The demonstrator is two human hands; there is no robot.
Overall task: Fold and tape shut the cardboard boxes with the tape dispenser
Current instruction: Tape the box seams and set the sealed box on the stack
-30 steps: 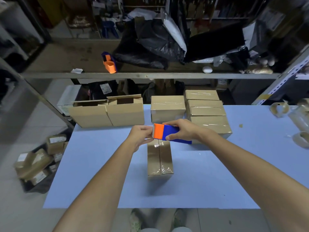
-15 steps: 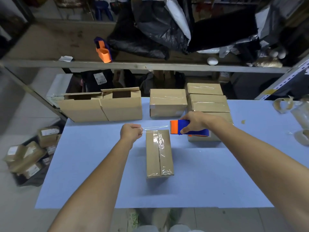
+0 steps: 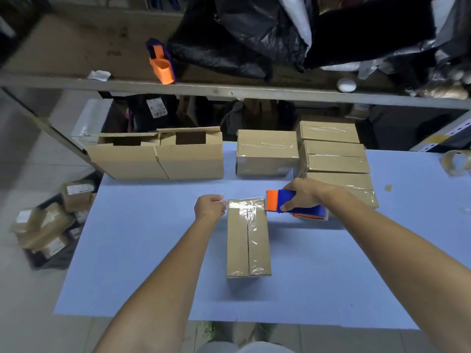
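Tape (image 3: 246, 205) now lowered onto the box (image 3: 248, 245); left hand (image 3: 210, 207) pinches its end; right hand (image 3: 303, 193) grips dispenser (image 3: 283, 201).

1. Light is dim and cool, from overhead; the table (image 3: 331, 276) is brightest.
2. The shelf (image 3: 229, 91) and the black bags (image 3: 242, 34) on it sink into darkness.
3. Glare flashes on the clear tape (image 3: 246, 205) across the middle box's (image 3: 248, 245) far end.
4. A soft shadow lies on the table at that box's near end.
5. Wide-angle bending curves the shelf; floor boxes (image 3: 46, 225) at left look smeared.
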